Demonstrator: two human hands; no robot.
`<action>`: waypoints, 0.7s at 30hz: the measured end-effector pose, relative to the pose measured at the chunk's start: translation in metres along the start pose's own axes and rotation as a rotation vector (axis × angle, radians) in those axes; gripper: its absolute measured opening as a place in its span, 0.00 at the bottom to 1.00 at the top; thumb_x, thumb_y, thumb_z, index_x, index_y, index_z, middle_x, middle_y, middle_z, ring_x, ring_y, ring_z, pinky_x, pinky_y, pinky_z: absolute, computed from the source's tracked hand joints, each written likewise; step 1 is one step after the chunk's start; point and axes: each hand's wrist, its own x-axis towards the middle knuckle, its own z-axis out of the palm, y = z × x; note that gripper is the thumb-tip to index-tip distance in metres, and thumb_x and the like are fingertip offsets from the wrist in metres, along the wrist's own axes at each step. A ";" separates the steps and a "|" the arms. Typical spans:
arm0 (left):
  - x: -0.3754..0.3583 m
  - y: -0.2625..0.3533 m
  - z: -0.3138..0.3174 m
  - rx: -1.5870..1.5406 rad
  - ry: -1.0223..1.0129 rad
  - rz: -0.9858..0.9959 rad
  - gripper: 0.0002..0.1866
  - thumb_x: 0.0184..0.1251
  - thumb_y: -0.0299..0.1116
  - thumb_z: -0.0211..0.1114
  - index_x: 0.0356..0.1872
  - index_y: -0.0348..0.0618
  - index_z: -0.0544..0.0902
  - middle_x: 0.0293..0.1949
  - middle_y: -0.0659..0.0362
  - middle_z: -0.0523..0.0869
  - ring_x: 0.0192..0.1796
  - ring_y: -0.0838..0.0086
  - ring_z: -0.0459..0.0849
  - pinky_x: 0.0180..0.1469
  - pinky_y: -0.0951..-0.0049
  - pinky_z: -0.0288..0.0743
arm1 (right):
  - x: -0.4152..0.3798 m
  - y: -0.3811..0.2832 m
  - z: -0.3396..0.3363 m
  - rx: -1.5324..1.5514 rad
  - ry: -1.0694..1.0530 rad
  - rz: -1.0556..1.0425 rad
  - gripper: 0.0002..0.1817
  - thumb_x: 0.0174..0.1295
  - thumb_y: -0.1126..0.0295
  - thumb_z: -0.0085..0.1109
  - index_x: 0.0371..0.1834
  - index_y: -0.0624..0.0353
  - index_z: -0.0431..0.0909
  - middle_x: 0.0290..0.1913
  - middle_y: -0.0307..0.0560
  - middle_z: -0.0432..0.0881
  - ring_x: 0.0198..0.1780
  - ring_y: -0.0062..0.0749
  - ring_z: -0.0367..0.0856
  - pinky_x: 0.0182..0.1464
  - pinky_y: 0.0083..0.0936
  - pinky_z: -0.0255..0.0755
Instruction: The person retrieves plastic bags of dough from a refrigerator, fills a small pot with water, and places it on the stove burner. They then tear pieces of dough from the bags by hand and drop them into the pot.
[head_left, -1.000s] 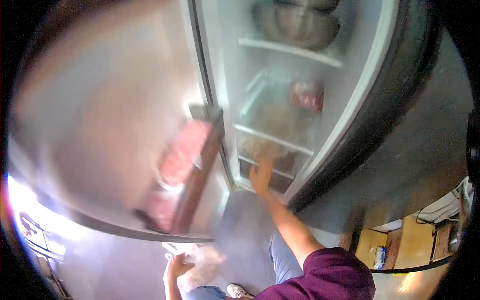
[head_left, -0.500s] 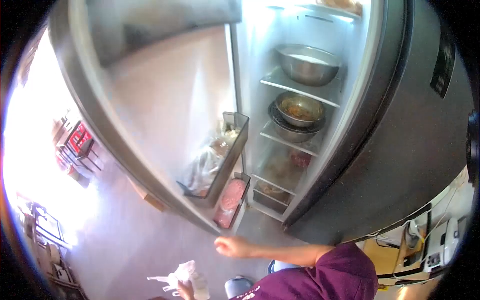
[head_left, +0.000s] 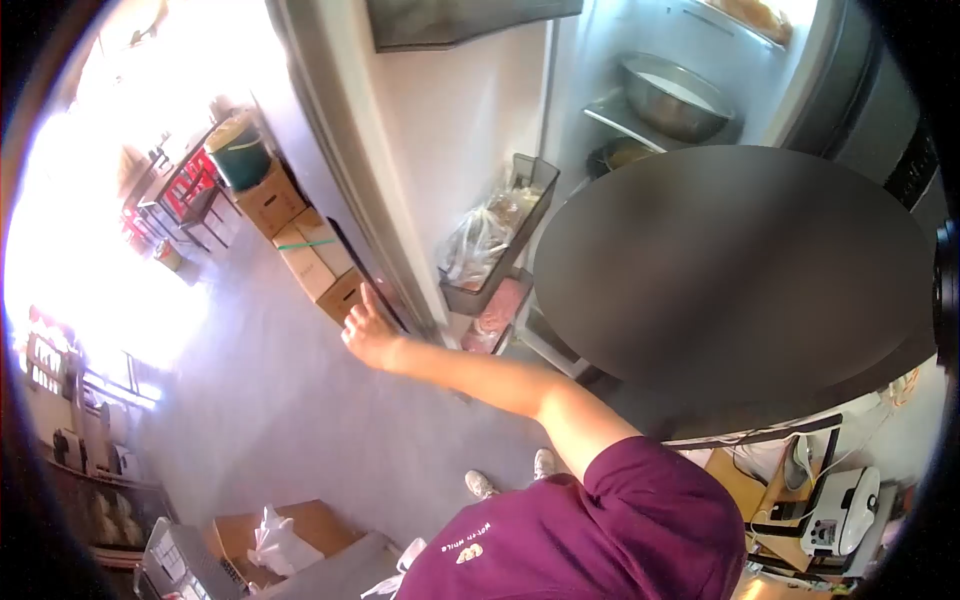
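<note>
My right hand (head_left: pixel 370 338) reaches out to the left, at the outer edge of the open fridge door (head_left: pixel 362 150). Its fingers are apart, the index finger stretched up along the door's edge and the others slightly bent, with nothing held. My left hand is out of sight. Beside my purple shirt, part of a white plastic bag (head_left: pixel 408 556) shows at the bottom. A door bin (head_left: pixel 515 240) holds clear plastic bags of food, and below it lies a pack of pink meat (head_left: pixel 495 315). On a fridge shelf stands a metal bowl (head_left: pixel 678 100) with white contents.
A dark blurred oval (head_left: pixel 735 270) hides the lower shelves. Behind the door, cardboard boxes (head_left: pixel 300 250) line up beneath a green bucket (head_left: pixel 238 155). An open carton (head_left: pixel 325 525) with a white bag sits at lower left. A white appliance (head_left: pixel 842 512) stands at right.
My right hand has moved left and up to the door's edge, its fingers opening out from a fist. My left hand, earlier with a white bag, has left the view, which has shifted.
</note>
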 end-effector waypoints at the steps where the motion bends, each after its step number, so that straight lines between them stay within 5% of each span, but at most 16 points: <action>1: -0.002 -0.003 -0.003 -0.011 0.005 -0.003 0.27 0.45 0.45 0.63 0.42 0.31 0.77 0.34 0.46 0.82 0.37 0.58 0.79 0.40 0.61 0.70 | 0.004 0.002 0.015 0.025 0.061 0.022 0.12 0.57 0.68 0.45 0.37 0.58 0.79 0.36 0.47 0.79 0.48 0.43 0.73 0.64 0.66 0.34; 8: 0.005 -0.010 -0.028 -0.093 0.110 0.068 0.24 0.47 0.42 0.63 0.42 0.33 0.77 0.33 0.49 0.82 0.35 0.64 0.79 0.37 0.64 0.71 | 0.007 0.002 0.022 -0.124 -0.300 0.070 0.14 0.60 0.70 0.40 0.36 0.61 0.79 0.34 0.51 0.82 0.50 0.52 0.75 0.67 0.56 0.38; 14: 0.034 0.018 -0.055 -0.160 0.231 0.258 0.22 0.48 0.39 0.62 0.43 0.34 0.77 0.32 0.51 0.82 0.33 0.69 0.79 0.34 0.66 0.71 | -0.007 0.000 0.030 -0.224 -0.140 0.094 0.11 0.55 0.70 0.47 0.28 0.55 0.83 0.27 0.45 0.83 0.40 0.38 0.80 0.64 0.45 0.50; 15: 0.028 0.025 -0.061 -0.146 0.213 0.175 0.35 0.45 0.53 0.64 0.45 0.29 0.75 0.41 0.38 0.79 0.46 0.47 0.77 0.50 0.56 0.67 | -0.007 -0.002 0.032 -0.235 -0.136 0.085 0.11 0.54 0.70 0.48 0.27 0.55 0.83 0.26 0.44 0.83 0.39 0.38 0.81 0.63 0.45 0.52; 19: 0.028 0.031 -0.064 -0.051 0.202 0.076 0.35 0.45 0.53 0.63 0.45 0.28 0.74 0.43 0.37 0.78 0.47 0.46 0.76 0.51 0.56 0.67 | -0.041 -0.007 0.042 -0.223 0.227 0.093 0.06 0.39 0.70 0.53 0.13 0.53 0.80 0.15 0.43 0.78 0.23 0.37 0.76 0.46 0.38 0.64; 20: 0.023 0.031 -0.063 -0.052 0.201 0.049 0.35 0.45 0.53 0.63 0.45 0.28 0.74 0.43 0.37 0.78 0.48 0.46 0.76 0.52 0.56 0.67 | -0.054 -0.003 0.041 -0.044 0.161 0.060 0.06 0.39 0.70 0.52 0.10 0.54 0.77 0.13 0.45 0.75 0.24 0.39 0.74 0.43 0.38 0.64; 21: 0.016 0.028 -0.062 -0.031 0.199 0.042 0.35 0.45 0.53 0.63 0.45 0.28 0.74 0.44 0.37 0.78 0.48 0.46 0.76 0.52 0.56 0.67 | -0.070 -0.004 0.036 -0.028 0.344 0.094 0.07 0.40 0.71 0.51 0.09 0.56 0.75 0.14 0.49 0.74 0.27 0.41 0.73 0.40 0.39 0.64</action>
